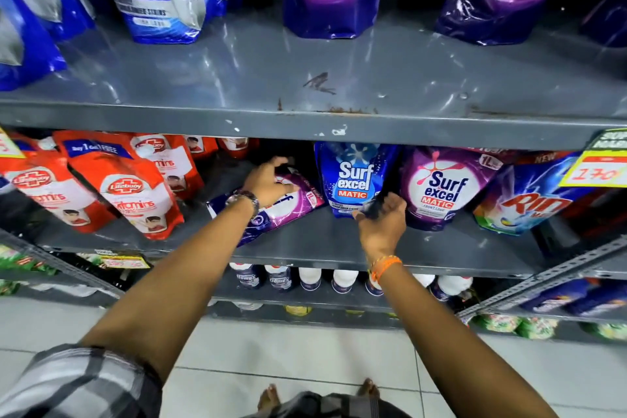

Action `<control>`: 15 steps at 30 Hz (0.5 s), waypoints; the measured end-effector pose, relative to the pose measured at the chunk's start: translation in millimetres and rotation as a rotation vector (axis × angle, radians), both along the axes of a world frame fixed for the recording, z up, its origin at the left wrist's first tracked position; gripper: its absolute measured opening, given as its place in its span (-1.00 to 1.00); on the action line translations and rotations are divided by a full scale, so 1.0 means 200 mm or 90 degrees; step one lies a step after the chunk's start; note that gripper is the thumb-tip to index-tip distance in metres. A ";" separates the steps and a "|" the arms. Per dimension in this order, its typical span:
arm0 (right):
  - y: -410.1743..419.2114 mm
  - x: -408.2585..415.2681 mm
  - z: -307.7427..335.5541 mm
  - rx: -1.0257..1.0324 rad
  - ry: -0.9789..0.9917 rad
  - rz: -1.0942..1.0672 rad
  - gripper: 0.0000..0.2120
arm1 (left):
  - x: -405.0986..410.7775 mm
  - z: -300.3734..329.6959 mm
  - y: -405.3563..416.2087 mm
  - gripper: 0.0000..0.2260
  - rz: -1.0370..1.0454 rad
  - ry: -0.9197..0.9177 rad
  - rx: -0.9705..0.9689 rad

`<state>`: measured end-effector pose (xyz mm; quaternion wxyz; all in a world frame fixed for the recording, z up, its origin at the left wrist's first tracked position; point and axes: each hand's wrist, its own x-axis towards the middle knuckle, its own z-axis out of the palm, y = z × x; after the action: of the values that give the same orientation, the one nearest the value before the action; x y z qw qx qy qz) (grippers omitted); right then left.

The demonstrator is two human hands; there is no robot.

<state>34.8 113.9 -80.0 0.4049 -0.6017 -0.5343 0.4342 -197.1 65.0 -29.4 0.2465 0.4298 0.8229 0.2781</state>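
A purple Surf Excel pouch (288,210) lies tilted on its back on the middle grey shelf (305,244). My left hand (268,181) grips its upper end, fingers curled over the top. My right hand (383,217) pinches the dark lower corner of an upright blue Surf Excel Matic pouch (353,176). Just right of it stands an upright purple Surf Excel Matic pouch (441,190).
Red Lifebuoy pouches (129,187) fill the shelf's left, a Rin pouch (529,204) and a yellow price tag (597,170) the right. The upper shelf (305,78) holds blue and purple pouches at its back. White bottles (342,280) stand below. Tiled floor underfoot.
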 end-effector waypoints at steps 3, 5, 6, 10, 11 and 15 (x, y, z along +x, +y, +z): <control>-0.19 -0.07 -0.01 -0.084 0.016 0.028 -0.47 | -0.23 -0.03 -0.13 -0.42 0.010 0.044 -0.164; -0.29 -0.22 -0.03 -0.209 0.143 0.058 -0.59 | -0.30 -0.04 -0.20 -0.47 -0.005 0.029 -0.196; -0.31 -0.30 -0.04 -0.272 0.197 0.069 -0.61 | -0.31 -0.05 -0.21 -0.48 -0.015 0.022 -0.197; -0.34 -0.57 -0.08 -0.349 0.220 0.153 -0.73 | -0.36 -0.10 -0.25 -0.30 0.015 -0.045 -0.214; -0.33 -0.61 -0.08 -0.355 0.223 0.149 -0.76 | -0.38 -0.13 -0.26 -0.22 0.021 -0.066 -0.223; -0.28 -0.71 -0.11 -0.364 0.182 0.110 -0.74 | -0.37 -0.14 -0.36 -0.23 0.069 -0.215 -0.222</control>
<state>-107.2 57.6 -101.8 0.2518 -0.5764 -0.3778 0.6794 -270.9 -7.6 -58.2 0.4359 0.2835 0.8273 0.2127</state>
